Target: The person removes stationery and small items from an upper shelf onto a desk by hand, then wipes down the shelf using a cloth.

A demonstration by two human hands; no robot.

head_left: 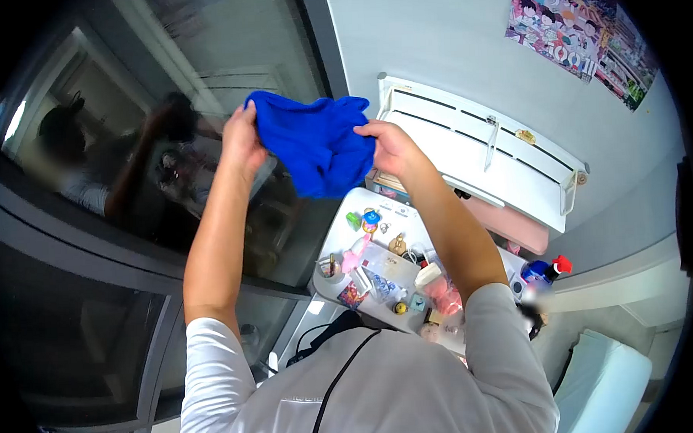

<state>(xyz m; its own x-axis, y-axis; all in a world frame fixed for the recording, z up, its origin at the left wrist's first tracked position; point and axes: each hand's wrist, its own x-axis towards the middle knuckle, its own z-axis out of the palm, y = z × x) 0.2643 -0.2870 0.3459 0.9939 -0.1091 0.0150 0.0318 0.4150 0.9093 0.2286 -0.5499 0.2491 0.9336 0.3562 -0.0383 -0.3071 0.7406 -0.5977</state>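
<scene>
A bright blue cloth point(313, 145) hangs loosely between my two raised hands, in front of a dark glass window point(272, 51). My left hand point(243, 140) is closed on its upper left corner. On the right side of the cloth, my right hand point(388, 146) pinches the edge. The cloth sags in folds below and between the hands. Both arms are stretched out ahead of me.
Below the cloth stands a white table point(335, 232) crowded with small items. Behind it are a white wall shelf point(466, 147) and a pink surface point(507, 224). A spray bottle with a red top point(562, 265) stands at the right. A pale blue padded item point(608, 387) lies lower right.
</scene>
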